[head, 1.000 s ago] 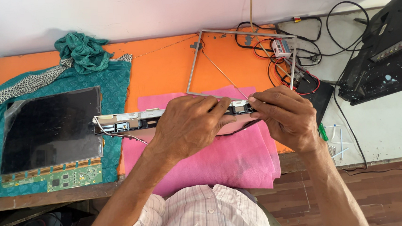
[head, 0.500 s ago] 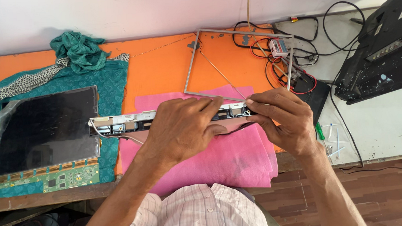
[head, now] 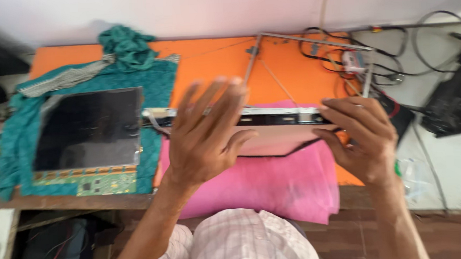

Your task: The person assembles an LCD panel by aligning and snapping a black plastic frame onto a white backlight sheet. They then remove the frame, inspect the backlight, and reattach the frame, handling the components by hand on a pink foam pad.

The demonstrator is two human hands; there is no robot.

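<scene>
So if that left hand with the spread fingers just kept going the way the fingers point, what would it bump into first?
Probably the thin metal frame lying on the orange table. The left hand is open, its fingers aimed up and away over the long panel. The picture is blurred and depth is unclear, so this is a guess.

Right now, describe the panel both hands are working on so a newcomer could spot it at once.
Start at the orange table and find the pink cloth at its near edge. Above the cloth, the right hand grips a pale flat panel while the left hand spreads open over it. Unlike the dark screen on the teal cloth, it is tilted up, with a dark strip along its top edge.
</scene>
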